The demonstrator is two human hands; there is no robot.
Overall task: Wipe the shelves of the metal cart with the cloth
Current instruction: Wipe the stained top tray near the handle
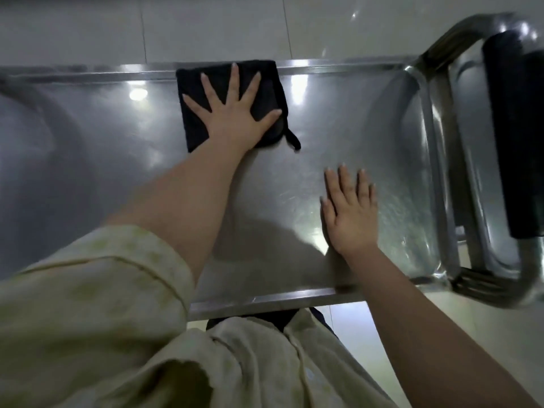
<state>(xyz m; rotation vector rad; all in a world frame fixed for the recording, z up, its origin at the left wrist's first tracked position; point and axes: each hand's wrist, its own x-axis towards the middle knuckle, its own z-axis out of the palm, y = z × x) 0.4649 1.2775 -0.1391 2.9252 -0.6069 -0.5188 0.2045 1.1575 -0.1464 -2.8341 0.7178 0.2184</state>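
A single head-worn wide-angle camera looks almost straight down, close above the metal cart's shelf; the handle at the right edge smears, perhaps from motion.

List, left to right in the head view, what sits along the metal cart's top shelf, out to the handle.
Black square cloth → right hand, flat on the bare steel → rounded right rim of the steel shelf → black padded grip of the cart handle.

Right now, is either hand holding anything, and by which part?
Nothing is gripped. The left hand presses flat, fingers spread, on the middle of the black cloth. The right hand lies flat on the bare shelf.
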